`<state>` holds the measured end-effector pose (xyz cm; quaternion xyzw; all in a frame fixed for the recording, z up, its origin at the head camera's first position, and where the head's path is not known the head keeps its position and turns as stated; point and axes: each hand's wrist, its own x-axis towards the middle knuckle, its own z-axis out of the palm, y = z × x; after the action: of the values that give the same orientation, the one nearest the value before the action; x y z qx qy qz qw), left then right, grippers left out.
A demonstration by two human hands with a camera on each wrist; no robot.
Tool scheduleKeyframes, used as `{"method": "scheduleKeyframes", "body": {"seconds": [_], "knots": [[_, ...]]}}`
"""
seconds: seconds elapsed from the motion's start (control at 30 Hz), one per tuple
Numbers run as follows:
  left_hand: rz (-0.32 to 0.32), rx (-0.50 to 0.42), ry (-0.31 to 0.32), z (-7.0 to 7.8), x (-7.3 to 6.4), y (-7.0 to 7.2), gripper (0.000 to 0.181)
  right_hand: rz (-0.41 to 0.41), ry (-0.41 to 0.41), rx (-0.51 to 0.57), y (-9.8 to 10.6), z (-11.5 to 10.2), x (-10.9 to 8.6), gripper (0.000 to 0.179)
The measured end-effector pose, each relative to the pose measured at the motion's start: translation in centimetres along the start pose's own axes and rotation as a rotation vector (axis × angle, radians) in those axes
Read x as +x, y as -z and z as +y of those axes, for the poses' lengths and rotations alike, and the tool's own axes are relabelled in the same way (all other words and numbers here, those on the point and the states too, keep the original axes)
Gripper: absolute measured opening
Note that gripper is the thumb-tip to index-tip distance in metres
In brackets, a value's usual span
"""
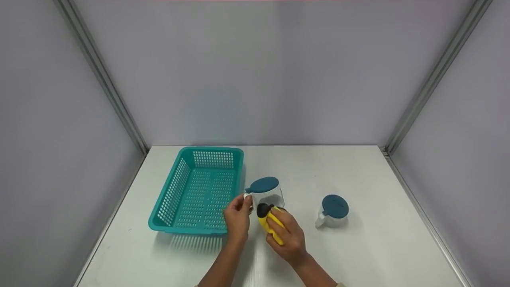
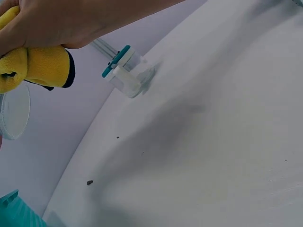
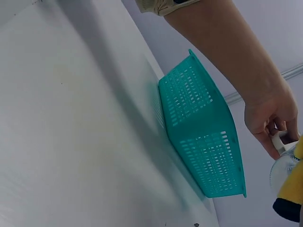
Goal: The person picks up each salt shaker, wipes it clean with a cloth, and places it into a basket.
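Observation:
A clear jar with a blue lid (image 1: 265, 185) and a white handle is held off the table by my left hand (image 1: 238, 218), whose fingers pinch the handle (image 3: 280, 142). My right hand (image 1: 290, 238) grips a bunched yellow cloth with black edging (image 1: 264, 224) against the near side of the jar. In the left wrist view, the yellow cloth (image 2: 47, 66) bulges out from the right hand, and the round base of the jar (image 2: 15, 111) shows beneath it. Part of the jar is hidden behind the cloth.
A teal perforated basket (image 1: 162, 190) stands on the white table (image 1: 382, 255), left of the hands. To the right is a second jar with a blue lid (image 1: 335, 206), upright, its white handle toward the near left. Grey panels (image 1: 263, 71) enclose the table at the back and sides.

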<state>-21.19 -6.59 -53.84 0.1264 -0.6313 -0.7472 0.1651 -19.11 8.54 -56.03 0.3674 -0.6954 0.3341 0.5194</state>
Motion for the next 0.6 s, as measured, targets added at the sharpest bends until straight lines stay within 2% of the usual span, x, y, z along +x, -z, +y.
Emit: {"method": "scheduleKeyframes", "body": {"seconds": [0.07, 0.3, 0.47, 0.6], "knots": [[-0.008, 0.021, 0.009, -1.0, 0.2, 0.0, 0.025, 0.004, 0.013, -0.011, -0.1, 0.1, 0.2, 0.021], [-0.043, 0.055, 0.028, -1.0, -0.3, -0.2, 0.024, -0.003, 0.008, -0.101, -0.2, 0.6, 0.5, 0.02], [-0.073, 0.064, 0.034, -1.0, -0.2, -0.1, 0.024, 0.005, 0.046, -0.137, -0.2, 0.7, 0.9, 0.019], [-0.093, 0.047, 0.069, -1.1, 0.1, 0.2, 0.029, 0.028, 0.064, -0.145, -0.1, 0.8, 1.3, 0.018]]}}
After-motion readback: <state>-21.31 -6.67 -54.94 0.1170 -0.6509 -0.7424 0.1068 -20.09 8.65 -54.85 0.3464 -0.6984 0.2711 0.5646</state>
